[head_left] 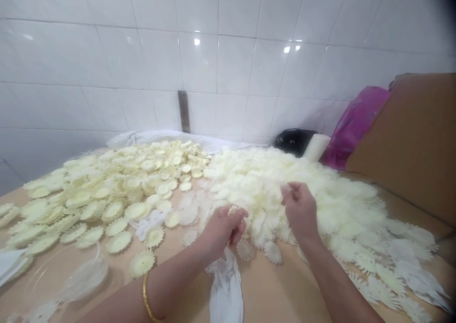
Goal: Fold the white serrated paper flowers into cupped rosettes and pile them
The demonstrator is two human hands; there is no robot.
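My left hand (226, 230) is closed, with a small cream disc with a toothed edge (235, 210) partly showing between its fingers. My right hand (301, 211) pinches a thin, whitish, see-through piece (285, 189) whose full shape is hidden. Behind and around both hands spreads a heap of thin, pale yellow toothed discs (249, 175). On the left lies a pile of thicker cream toothed discs (114, 211), some stacked together. A crumpled white cloth (226, 289) lies on the table just below my left hand.
A coil of clear line (85, 278) rests on the table (274, 289) at the lower left. At the back right are a black bag (294, 140), a white roll (316, 147), a purple bag (352, 123) and a cardboard box (409, 142). A tiled wall (231, 61) stands behind.
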